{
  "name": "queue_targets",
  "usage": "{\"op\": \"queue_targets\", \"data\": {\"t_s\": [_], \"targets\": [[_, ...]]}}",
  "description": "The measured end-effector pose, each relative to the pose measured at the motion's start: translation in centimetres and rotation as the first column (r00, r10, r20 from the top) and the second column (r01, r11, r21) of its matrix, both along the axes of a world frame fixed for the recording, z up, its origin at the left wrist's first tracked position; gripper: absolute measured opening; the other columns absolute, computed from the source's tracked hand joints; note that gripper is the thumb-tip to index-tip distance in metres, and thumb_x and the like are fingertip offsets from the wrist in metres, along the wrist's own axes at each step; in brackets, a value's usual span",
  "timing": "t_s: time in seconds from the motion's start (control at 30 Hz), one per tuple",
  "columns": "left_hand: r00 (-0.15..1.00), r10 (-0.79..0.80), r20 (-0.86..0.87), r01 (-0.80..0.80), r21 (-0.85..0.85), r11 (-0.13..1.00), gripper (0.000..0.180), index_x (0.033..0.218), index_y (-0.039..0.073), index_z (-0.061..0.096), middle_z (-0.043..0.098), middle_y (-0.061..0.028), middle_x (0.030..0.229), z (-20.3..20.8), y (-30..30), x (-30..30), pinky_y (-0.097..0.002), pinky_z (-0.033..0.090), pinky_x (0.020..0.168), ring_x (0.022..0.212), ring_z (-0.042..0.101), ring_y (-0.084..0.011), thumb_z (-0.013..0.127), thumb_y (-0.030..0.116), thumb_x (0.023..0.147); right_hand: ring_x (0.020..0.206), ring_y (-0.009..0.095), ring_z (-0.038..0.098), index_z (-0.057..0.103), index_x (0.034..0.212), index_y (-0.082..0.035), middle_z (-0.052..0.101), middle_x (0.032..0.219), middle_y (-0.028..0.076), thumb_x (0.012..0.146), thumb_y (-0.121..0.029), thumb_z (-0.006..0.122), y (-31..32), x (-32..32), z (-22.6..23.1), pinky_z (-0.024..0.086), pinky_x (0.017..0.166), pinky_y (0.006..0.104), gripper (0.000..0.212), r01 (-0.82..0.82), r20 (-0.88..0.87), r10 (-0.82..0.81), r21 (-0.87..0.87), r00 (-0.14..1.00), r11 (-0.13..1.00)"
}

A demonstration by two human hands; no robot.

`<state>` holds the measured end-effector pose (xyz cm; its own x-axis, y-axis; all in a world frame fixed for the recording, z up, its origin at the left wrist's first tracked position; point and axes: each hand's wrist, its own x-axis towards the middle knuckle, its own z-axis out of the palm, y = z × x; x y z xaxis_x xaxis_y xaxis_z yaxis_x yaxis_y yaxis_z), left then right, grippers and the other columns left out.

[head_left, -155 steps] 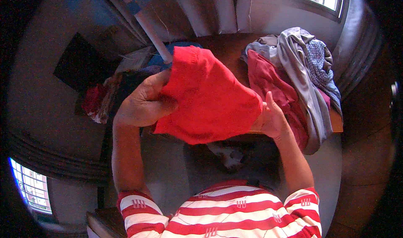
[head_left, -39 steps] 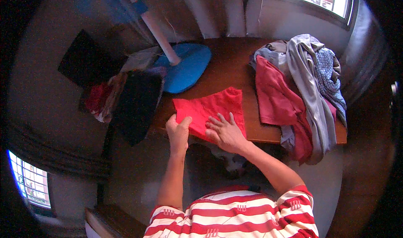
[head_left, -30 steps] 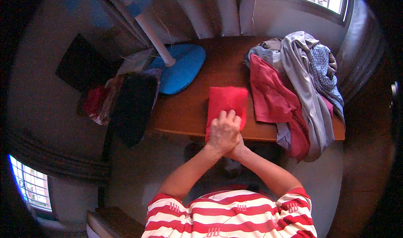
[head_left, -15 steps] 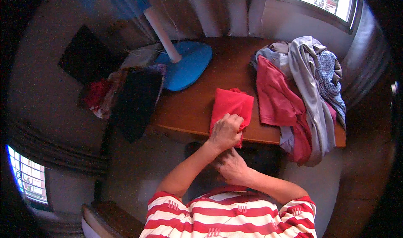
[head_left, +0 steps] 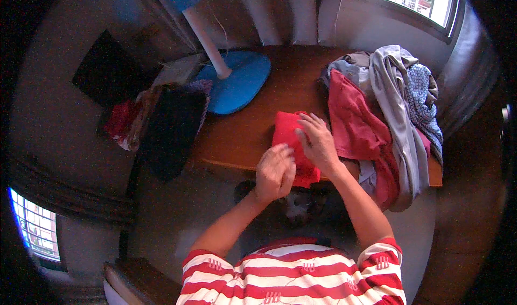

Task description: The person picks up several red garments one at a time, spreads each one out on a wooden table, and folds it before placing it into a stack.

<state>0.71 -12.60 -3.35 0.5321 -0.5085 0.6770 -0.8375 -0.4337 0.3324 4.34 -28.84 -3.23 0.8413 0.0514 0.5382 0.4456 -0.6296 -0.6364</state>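
A bright red folded cloth (head_left: 285, 126) lies at the front edge of the wooden table, partly covered by both hands. My right hand (head_left: 318, 142) rests on its right side, fingers stretched out and apart. Over the near left part of the cloth is my left hand (head_left: 276, 170), its fingers loosely extended and a little blurred. Neither hand grips the cloth. A lower corner of it hangs slightly past the table edge.
To the right, a heap of clothes (head_left: 396, 106) in grey, dull red and blue pattern drapes over the table edge. A blue fan base (head_left: 242, 87) with a white pole stands at back left. Dark garments (head_left: 175, 127) hang at the left side of the wooden table (head_left: 237, 135).
My right hand has risen from below the table edge onto the cloth's right side. My left hand has let go and moved slightly left and nearer. The cloth looks narrower.
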Motion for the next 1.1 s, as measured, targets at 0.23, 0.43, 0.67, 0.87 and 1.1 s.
{"op": "queue_targets", "data": {"t_s": [0.23, 0.43, 0.67, 0.87, 1.1], "targets": [[0.911, 0.396, -0.118, -0.255, 0.592, 0.764, 0.075, 0.136, -0.001, 0.027, 0.017, -0.0207, 0.144, -3.6, -0.3, -1.7, -0.0613, 0.013, 0.102, 0.134, 0.012, -0.0377, 0.048, 0.049, 0.084, 0.136, 0.028, 0.016, 0.035, 0.136, -0.024, 0.024, 0.146, 0.002, 0.089, -0.049, 0.035, 1.2, 2.3, -3.0, 0.006, 0.107, 0.0551, 0.053, -0.119, -0.22, -0.028, -0.626, 0.975, 0.77], [0.94, 0.331, -0.079, -0.222, 0.595, 0.772, 0.075, 0.135, 0.003, 0.031, 0.02, -0.0201, 0.143, -3.6, 1.1, -2.7, -0.0619, 0.013, 0.102, 0.134, 0.013, -0.0369, 0.05, 0.052, 0.081, 0.136, 0.027, 0.017, 0.037, 0.136, -0.025, 0.024, 0.146, 0.002, 0.086, -0.052, 0.04, 1.5, 2.0, -2.0, 0.007, 0.107, 0.0558, 0.056, -0.094, -0.234, -0.068, -0.615, 0.97, 0.783], [0.967, 0.201, -0.159, -0.168, 0.199, 0.965, 0.028, 0.095, -0.001, 0.061, 0.057, -0.0208, 0.11, -3.1, 3.2, -2.3, -0.0458, 0.038, 0.092, 0.109, 0.051, -0.0323, 0.06, 0.023, 0.08, 0.135, 0.03, 0.016, 0.037, 0.135, -0.022, 0.024, 0.146, 0.005, 0.082, -0.053, 0.047, 0.4, 2.1, -2.8, 0.008, 0.106, 0.0575, 0.063, -0.129, -0.212, 0.011, -0.551, 0.977, 0.825], [0.817, 0.429, -0.386, -0.453, 0.031, 0.891, 0.027, 0.098, -0.004, 0.059, 0.059, -0.0185, 0.088, -2.0, 2.3, 0.9, -0.0407, 0.043, 0.079, 0.087, 0.054, -0.0352, 0.059, 0.016, 0.079, 0.133, 0.042, 0.014, 0.035, 0.135, -0.015, 0.02, 0.145, 0.014, 0.077, -0.048, 0.058, 0.0, -2.2, -2.1, 0.01, 0.104, 0.0596, 0.071, 0.016, -0.136, -0.091, -0.474, 0.987, 0.88], [0.593, 0.554, -0.585, -0.472, 0.305, 0.827, 0.041, 0.097, -0.007, 0.059, 0.062, -0.0213, 0.089, -1.2, -0.2, 5.4, -0.041, 0.046, 0.078, 0.086, 0.058, -0.0369, 0.067, 0.025, 0.073, 0.134, 0.037, 0.015, 0.027, 0.139, -0.016, 0.019, 0.146, 0.011, 0.064, -0.058, 0.066, 0.2, -6.4, -2.0, 0.011, 0.105, 0.059, 0.094, -0.099, -0.308, -0.093, -0.555, 0.947, 0.826]]}}
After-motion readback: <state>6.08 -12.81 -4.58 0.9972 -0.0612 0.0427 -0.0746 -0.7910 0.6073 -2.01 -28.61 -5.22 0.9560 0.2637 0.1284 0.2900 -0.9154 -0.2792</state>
